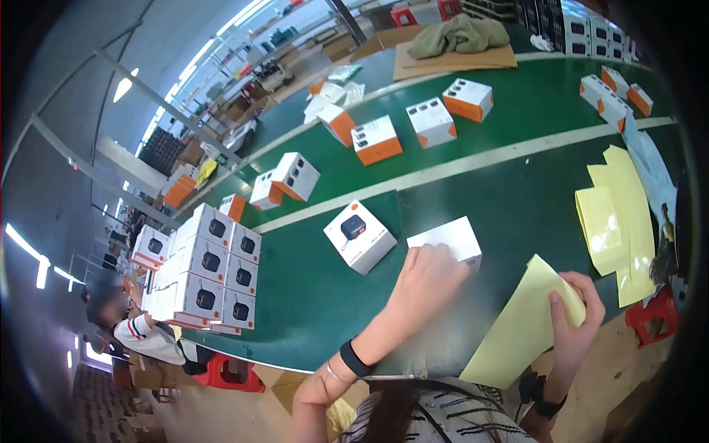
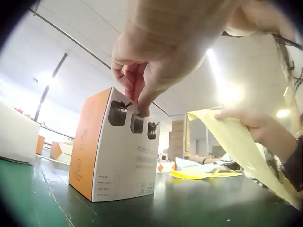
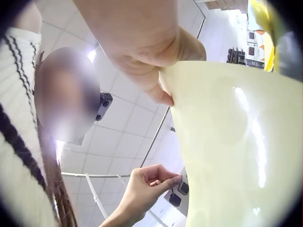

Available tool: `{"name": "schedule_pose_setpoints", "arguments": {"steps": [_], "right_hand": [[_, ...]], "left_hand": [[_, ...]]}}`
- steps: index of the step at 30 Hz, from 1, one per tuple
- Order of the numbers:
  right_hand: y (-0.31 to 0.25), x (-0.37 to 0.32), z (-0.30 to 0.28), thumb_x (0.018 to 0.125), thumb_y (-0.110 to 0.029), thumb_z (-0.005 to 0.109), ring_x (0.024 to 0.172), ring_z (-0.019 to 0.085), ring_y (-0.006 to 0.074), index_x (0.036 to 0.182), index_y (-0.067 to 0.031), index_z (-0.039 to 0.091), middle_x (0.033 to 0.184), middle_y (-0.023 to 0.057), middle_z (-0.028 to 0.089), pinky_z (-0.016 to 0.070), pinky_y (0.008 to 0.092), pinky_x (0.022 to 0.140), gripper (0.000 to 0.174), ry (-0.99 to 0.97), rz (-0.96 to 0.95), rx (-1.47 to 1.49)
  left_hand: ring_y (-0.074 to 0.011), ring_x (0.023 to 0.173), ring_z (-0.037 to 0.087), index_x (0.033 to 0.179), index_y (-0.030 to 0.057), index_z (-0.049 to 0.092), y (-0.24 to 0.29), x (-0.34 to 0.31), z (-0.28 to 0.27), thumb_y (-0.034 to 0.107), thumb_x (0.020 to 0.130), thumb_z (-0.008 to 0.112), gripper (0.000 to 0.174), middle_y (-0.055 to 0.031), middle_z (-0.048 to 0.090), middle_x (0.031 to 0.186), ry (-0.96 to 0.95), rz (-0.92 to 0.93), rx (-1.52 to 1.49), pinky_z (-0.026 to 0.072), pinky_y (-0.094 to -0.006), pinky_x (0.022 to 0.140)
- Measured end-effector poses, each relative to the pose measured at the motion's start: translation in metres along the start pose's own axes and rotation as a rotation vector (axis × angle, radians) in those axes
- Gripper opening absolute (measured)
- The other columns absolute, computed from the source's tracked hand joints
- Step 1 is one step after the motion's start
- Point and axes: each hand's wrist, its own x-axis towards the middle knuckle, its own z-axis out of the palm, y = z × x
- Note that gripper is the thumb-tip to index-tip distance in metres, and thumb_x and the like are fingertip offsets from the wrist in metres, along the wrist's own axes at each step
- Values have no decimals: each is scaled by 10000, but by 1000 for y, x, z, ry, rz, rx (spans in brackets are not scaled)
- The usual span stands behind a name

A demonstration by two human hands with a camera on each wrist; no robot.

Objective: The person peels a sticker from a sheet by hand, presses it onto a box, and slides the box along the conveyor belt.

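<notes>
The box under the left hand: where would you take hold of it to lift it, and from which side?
Probably from above, across the top of the box, thumb and fingers on opposite faces: it stands upright on the green table with flat sides free, and the left hand pinches its top edge.

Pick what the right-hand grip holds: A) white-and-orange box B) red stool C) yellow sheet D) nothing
C: the right-hand grip pinches the yellow sheet near its top corner, thumb on the face of it. The left-hand grip has its curled fingers on the white box on the green table.
</notes>
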Motion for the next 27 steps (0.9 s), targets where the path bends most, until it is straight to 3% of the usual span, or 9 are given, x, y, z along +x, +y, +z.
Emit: {"name": "schedule_pose_setpoints", "arguments": {"steps": [3,5,7,11,16,18,19,24,27], "right_hand": [[13,40,15,768,58,629,1038,652,228,964,52,623,1052,174,686,480,318,919,196,-336,-98,207],[-1,65,31,677,18,689,1429,335,367,845,-55,712,1452,203,461,331,448,1113,185,-642,-337,85],[0,90,53,663,6,696,1443,300,373,826,-78,724,1516,178,367,324,452,1120,185,-866,-510,9],[28,130,118,658,-12,705,1435,300,384,806,-101,745,1581,138,233,326,453,1124,177,-1292,-661,17],[34,157,165,707,-39,725,1291,449,271,808,-102,772,1322,101,401,371,417,1080,128,-1286,-600,196],[27,167,173,724,-43,742,1177,509,228,829,-84,767,1230,77,456,391,375,1033,116,-1174,-548,153],[34,179,175,725,-40,743,1186,508,228,833,-80,761,1210,83,486,396,372,1020,117,-1054,-606,78],[76,310,135,730,-1,716,1161,548,228,898,-42,733,1236,156,577,431,349,988,174,-732,-18,-20],[73,377,149,740,-13,678,915,647,187,947,4,718,1038,133,662,501,304,863,211,-715,-377,-438]], "left_hand": [[-277,933,586,1006,-2,654,-11,-14,12,58,750,626,263,-124,582,995,51,99,15,472,-405,810],[-285,1052,578,1096,-1,648,-5,-35,27,71,768,612,338,-136,580,1120,104,118,221,467,-435,881],[-286,1361,444,1322,4,578,1,-54,38,129,824,561,514,-160,509,1411,30,110,561,401,-527,1051],[-259,1423,351,1335,21,568,-3,-55,25,173,871,520,490,-164,503,1426,-227,23,667,282,-577,1125],[-265,1260,526,1220,52,633,-39,-56,15,150,876,529,373,-155,636,1206,-253,89,262,391,-511,1057],[-259,1002,663,1085,37,659,-74,-17,-41,116,882,541,248,-135,697,967,-427,-582,-419,509,-405,879],[-232,779,690,989,8,649,-106,-13,-52,110,884,559,172,-119,695,807,33,-421,-427,527,-356,714],[-350,1077,608,1312,35,509,-321,-33,-57,268,731,816,697,-249,553,1266,85,-879,-138,510,-414,885],[-397,1197,532,1394,80,453,-369,-54,-1,314,700,853,835,-262,486,1310,232,-768,-100,477,-445,947]]}}
